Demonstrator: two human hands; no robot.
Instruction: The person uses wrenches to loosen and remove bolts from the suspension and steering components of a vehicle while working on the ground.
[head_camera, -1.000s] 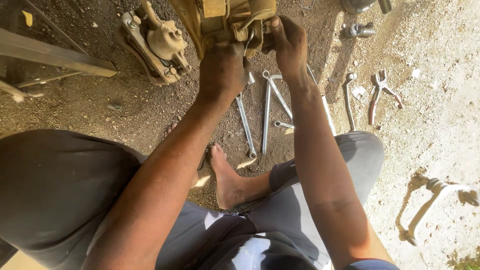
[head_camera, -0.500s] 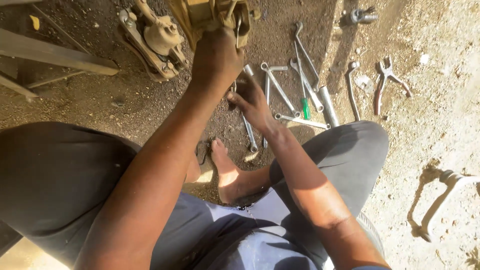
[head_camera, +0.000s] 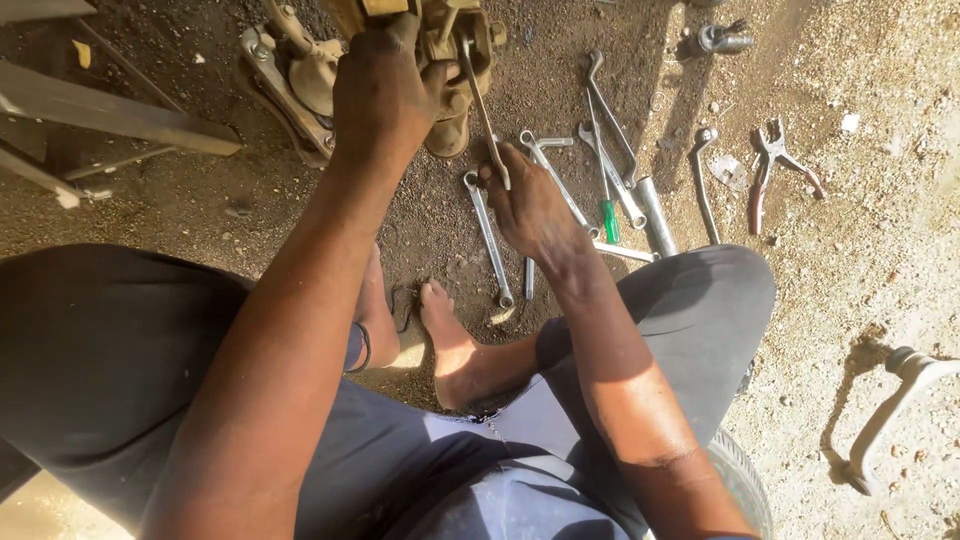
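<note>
Dirt ground (head_camera: 880, 260), scattered wrenches (head_camera: 490, 235)

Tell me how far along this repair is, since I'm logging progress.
Done: tools are laid out on the dirt, spanners, a green-handled screwdriver and pliers. In hand: the left hand steadies the metal car part, while the right hand holds a spanner set on it. Left: the spanner remains on the part, so that fastener looks unfinished.
</note>
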